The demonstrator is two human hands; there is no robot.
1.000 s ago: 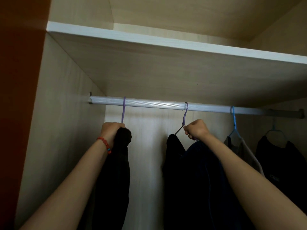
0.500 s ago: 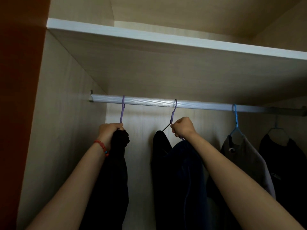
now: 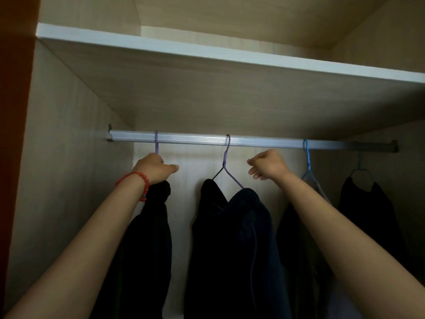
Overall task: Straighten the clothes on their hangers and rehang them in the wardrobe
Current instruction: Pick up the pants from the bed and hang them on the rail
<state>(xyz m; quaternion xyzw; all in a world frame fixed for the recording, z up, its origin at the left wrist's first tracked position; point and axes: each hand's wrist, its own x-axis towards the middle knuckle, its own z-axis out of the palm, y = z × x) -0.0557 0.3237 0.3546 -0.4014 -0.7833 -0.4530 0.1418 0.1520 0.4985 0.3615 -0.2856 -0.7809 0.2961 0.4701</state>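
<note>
Four hangers are hanging from the silver rail (image 3: 253,142) inside the wardrobe (image 3: 69,180), each carrying a garment. The middle purple hanger (image 3: 226,162) is hooked over the rail, carrying a dark navy garment (image 3: 236,238) that is drooping off its left shoulder. The right hand (image 3: 268,165) is hovering just right of that hanger, apart from it, its fingers loosely curled and holding nothing. To the left, the left hand (image 3: 154,168), with a red bead bracelet (image 3: 138,180) on its wrist, is sitting at the neck of the leftmost purple hanger (image 3: 156,143), above a black garment (image 3: 149,238); whether the fingers are gripping the hanger I cannot tell. Further right, a blue hanger (image 3: 307,157) is bearing a greyish garment (image 3: 322,194) partly hidden behind the right forearm, and a last pale hanger (image 3: 360,165) is holding another black garment (image 3: 368,203). A light wood shelf (image 3: 230,58) is spanning the wardrobe above the rail.
</note>
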